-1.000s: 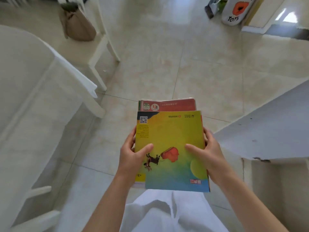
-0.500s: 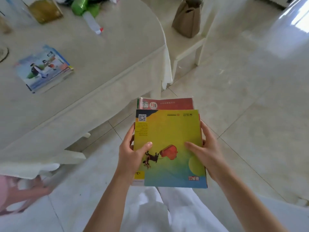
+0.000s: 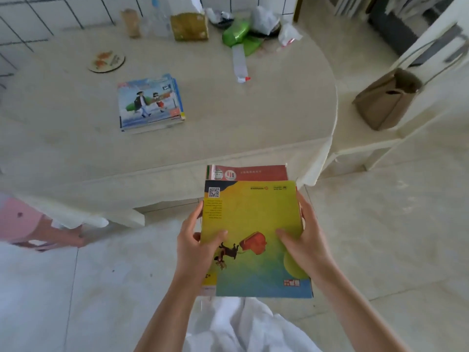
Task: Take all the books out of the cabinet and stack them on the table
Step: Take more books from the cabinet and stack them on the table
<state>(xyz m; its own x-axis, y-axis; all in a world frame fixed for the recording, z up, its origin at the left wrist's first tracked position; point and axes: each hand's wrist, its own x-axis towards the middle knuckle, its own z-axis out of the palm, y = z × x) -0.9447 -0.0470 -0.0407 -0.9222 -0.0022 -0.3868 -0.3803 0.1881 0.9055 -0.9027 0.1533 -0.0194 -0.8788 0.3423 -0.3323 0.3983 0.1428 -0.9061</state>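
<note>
Both hands carry a small pile of books in front of the body, above the tiled floor and short of the bench (image 3: 253, 118); the left hand (image 3: 196, 246) has its grip closed on the pile's left edge, thumb pressed on the top cover and fingers curled underneath; the right hand (image 3: 303, 241) has its grip closed on the right edge the same way, thumb flat on the cover. Two covers can be counted in the carried pile: a yellow book (image 3: 253, 224) with a blue-green lower part, a QR code and a red house with a dark animal, and beneath it a red book (image 3: 258, 172) whose far strip sticks out beyond the yellow one; whether more lie under these cannot be told. On the bench, well apart from the hands, lies one stack of books (image 3: 151, 102), its top cover blue with two walking figures; several edges show at its side, but the exact count is unclear. Farther back on the bench are one round coaster (image 3: 106, 61), one lying spray bottle (image 3: 240, 63), a green bag (image 3: 237, 34) and a yellowish box (image 3: 189, 26). One brown bag (image 3: 387, 100) sits on a white chair (image 3: 365, 148) to the right.
</note>
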